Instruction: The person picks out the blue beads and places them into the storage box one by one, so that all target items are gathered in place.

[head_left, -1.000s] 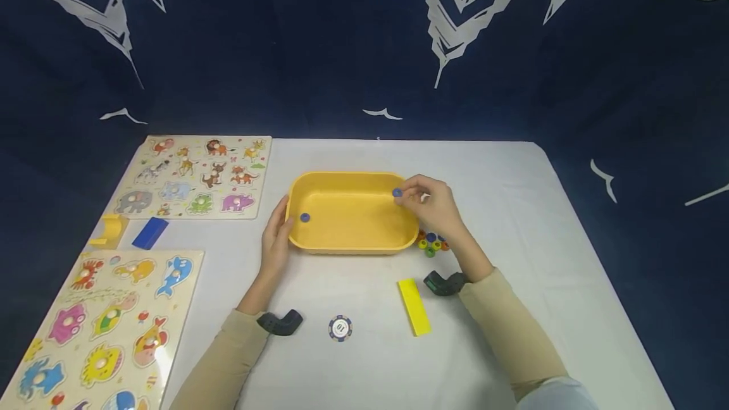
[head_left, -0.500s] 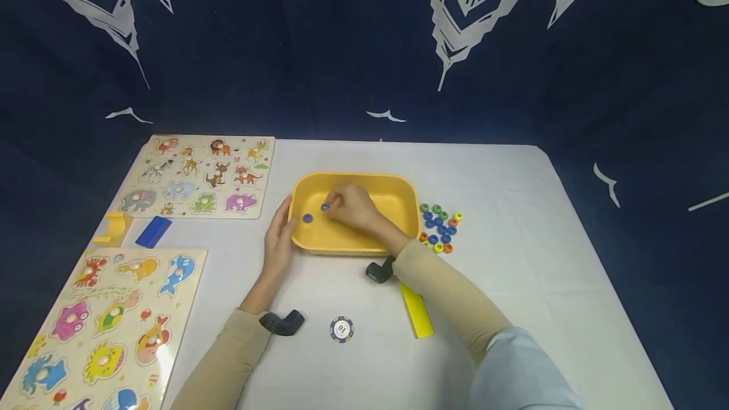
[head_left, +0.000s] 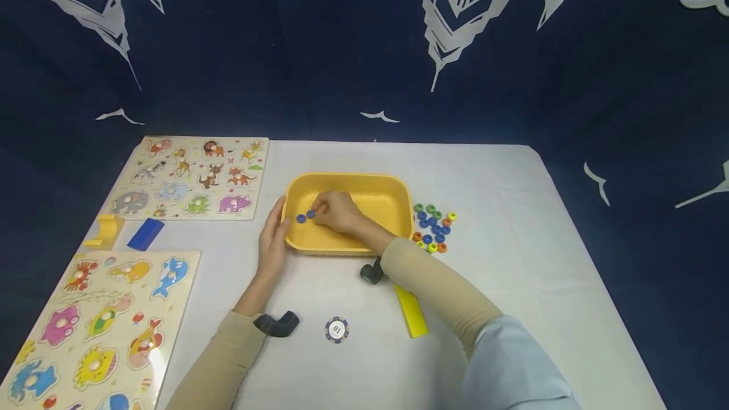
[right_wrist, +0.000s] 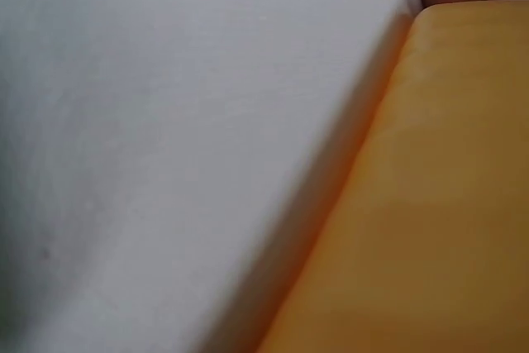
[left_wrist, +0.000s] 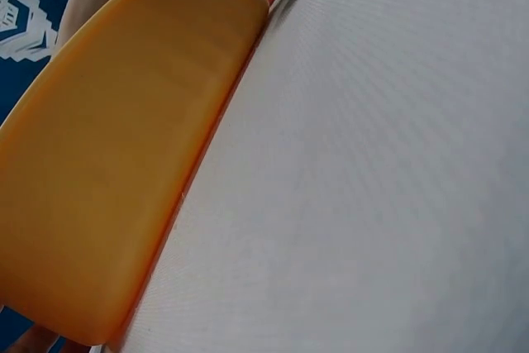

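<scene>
Two blue rings in the tray [head_left: 393, 190] so far, right hand [head_left: 337, 211] pinching the second ring [head_left: 311, 214], left hand [head_left: 273, 242] flat against the rim, loads left in the pile [head_left: 433, 228].

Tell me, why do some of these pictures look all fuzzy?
Head view: evenly lit and sharp, showing both hands at the yellow tray. Left wrist view: too close, just the tray's smooth outer wall and tablecloth weave. Right wrist view: blurriest, only soft orange and white, with a dim shadow between.
</scene>
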A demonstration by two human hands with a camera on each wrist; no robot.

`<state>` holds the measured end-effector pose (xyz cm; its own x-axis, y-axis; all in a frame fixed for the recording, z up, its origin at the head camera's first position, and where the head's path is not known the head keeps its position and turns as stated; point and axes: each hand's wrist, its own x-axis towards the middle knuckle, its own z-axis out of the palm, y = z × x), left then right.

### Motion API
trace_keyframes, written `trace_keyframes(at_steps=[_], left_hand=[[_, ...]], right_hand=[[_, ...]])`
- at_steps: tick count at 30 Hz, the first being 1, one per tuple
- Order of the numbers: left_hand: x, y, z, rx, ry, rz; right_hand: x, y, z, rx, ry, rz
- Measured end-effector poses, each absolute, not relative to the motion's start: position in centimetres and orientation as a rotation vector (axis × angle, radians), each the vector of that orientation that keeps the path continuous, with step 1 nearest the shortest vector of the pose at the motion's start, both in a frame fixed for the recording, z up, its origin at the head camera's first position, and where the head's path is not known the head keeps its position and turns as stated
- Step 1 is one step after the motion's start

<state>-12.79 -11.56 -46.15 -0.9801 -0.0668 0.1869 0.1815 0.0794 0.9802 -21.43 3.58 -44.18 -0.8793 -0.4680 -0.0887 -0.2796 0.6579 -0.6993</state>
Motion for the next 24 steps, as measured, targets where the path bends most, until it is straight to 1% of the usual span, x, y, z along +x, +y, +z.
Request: trace_keyframes(at_steps=[5, 11, 15, 18, 21, 24], left_hand=[[-13.6, -12.1, -47.8, -0.103, -2.137, -2.051], [-13.1, -11.8, -46.8, -0.086, -2.153, -2.049], [-12.5, -11.2, -45.5, -0.08, -2.193, -1.997], [-12.3, -11.1, -45.1, -0.077, -2.194, -1.987], [-12.3, -11.2, -45.0, -0.072, -2.196, -1.988], [-12.3, -11.3, -45.1, -0.067, -2.2, -1.989]], right_hand=[[-21.3, 3.8, -43.9, -0.629, 2.546, -1.025], [-19.9, 6.2, -42.4, -0.646, 2.462, -1.192], [-18.0, 9.7, -40.4, -0.677, 2.569, -1.368], [-16.7, 13.3, -39.6, -0.705, 2.673, -1.5], [-15.7, 17.4, -39.9, -0.698, 2.746, -1.605], [-15.0, 21.4, -41.4, -0.625, 2.805, -1.683]])
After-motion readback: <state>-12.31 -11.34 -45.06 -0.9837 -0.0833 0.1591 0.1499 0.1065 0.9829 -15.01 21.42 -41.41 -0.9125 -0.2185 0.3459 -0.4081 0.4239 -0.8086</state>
